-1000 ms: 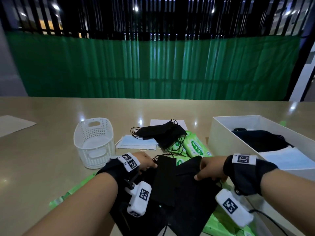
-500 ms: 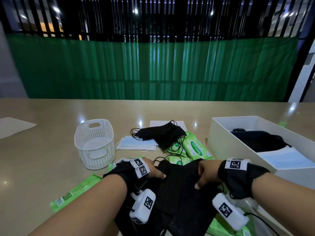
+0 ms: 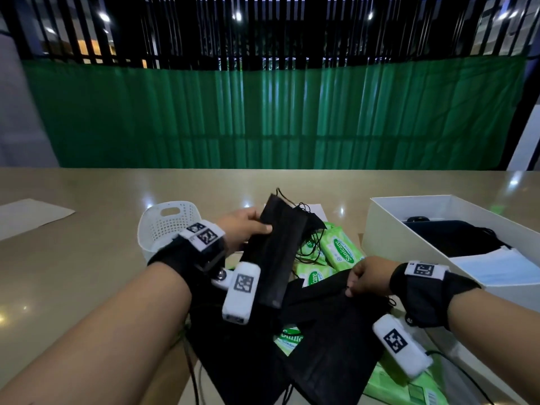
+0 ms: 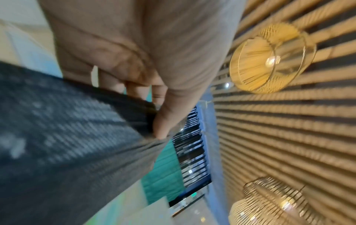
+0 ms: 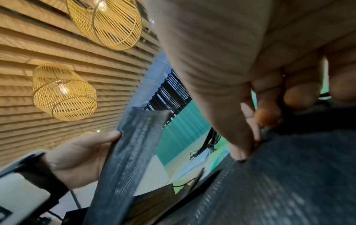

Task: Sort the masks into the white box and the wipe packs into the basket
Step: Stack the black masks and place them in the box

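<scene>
My left hand grips a black mask by its long edge and holds it lifted and tilted above the pile; the left wrist view shows thumb and fingers pinching that black mask. My right hand pinches the edge of another black mask lying on the heap, thumb and fingers closed on the cloth. Green wipe packs lie under and behind the masks. The white basket stands at the left. The white box at the right holds black and blue masks.
More black masks and green packs lie close to the table's near edge. A sheet of paper lies at the far left. A green curtain hangs beyond the table. Ear loops trail over the packs.
My left hand has risen from the pile and carried one black mask up and away from me, in front of the basket. The right hand stayed on the heap, still pinching a mask.
</scene>
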`<action>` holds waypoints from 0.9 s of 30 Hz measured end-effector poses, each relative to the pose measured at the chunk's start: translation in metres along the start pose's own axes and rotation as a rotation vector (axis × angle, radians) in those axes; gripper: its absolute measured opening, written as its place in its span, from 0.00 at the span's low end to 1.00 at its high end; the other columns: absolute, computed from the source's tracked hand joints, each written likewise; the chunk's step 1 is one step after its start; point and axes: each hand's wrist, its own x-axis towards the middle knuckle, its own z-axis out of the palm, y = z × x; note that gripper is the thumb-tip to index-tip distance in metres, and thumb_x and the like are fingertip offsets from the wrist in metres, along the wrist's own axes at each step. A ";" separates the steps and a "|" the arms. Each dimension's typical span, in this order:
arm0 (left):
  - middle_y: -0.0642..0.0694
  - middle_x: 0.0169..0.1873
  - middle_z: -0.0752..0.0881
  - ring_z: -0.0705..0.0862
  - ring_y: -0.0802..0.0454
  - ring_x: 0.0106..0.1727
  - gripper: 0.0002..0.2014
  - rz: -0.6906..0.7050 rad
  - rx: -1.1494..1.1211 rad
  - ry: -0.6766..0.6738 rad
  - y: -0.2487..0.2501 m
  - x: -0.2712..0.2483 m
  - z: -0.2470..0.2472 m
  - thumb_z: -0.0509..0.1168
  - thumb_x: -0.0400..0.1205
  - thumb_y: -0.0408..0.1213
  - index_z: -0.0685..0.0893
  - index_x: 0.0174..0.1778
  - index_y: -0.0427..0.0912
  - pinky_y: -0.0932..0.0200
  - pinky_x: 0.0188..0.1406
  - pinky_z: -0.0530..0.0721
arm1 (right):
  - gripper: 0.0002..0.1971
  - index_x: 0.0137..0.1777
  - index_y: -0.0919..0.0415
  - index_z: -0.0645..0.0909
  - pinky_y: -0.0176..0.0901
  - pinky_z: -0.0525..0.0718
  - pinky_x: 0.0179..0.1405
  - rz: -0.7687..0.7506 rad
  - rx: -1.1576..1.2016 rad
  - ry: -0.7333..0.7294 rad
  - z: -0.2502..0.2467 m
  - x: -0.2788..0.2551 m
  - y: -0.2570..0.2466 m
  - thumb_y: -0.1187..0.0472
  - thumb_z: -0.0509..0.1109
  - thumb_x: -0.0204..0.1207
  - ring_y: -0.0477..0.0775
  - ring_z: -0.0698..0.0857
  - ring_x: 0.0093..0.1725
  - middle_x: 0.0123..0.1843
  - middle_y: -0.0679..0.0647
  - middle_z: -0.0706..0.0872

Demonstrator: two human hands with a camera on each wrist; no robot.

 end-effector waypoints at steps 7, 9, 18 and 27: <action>0.40 0.42 0.83 0.87 0.49 0.37 0.08 0.222 -0.388 -0.137 0.070 -0.026 -0.014 0.53 0.84 0.26 0.77 0.48 0.38 0.56 0.34 0.89 | 0.09 0.33 0.59 0.76 0.34 0.71 0.28 -0.126 0.266 0.257 -0.024 -0.005 -0.014 0.66 0.71 0.73 0.49 0.74 0.32 0.31 0.51 0.77; 0.40 0.44 0.83 0.86 0.49 0.39 0.08 0.246 -0.404 -0.165 0.079 -0.028 -0.014 0.53 0.84 0.27 0.77 0.51 0.37 0.55 0.38 0.89 | 0.12 0.31 0.57 0.73 0.37 0.69 0.28 -0.145 0.335 0.328 -0.037 -0.008 -0.019 0.65 0.68 0.75 0.48 0.72 0.30 0.29 0.51 0.75; 0.40 0.43 0.83 0.86 0.53 0.38 0.13 0.100 -0.248 -0.330 0.067 -0.020 0.017 0.65 0.71 0.33 0.79 0.51 0.33 0.63 0.41 0.86 | 0.13 0.32 0.56 0.73 0.33 0.74 0.21 -0.274 0.660 0.433 -0.082 -0.026 -0.045 0.66 0.68 0.78 0.43 0.77 0.23 0.27 0.50 0.81; 0.48 0.22 0.80 0.80 0.56 0.25 0.17 -0.034 -0.099 -0.373 0.031 -0.016 0.060 0.64 0.79 0.24 0.74 0.25 0.41 0.66 0.29 0.81 | 0.11 0.32 0.60 0.76 0.29 0.71 0.15 -0.226 0.572 0.285 -0.073 -0.033 -0.046 0.67 0.68 0.76 0.43 0.74 0.17 0.25 0.53 0.78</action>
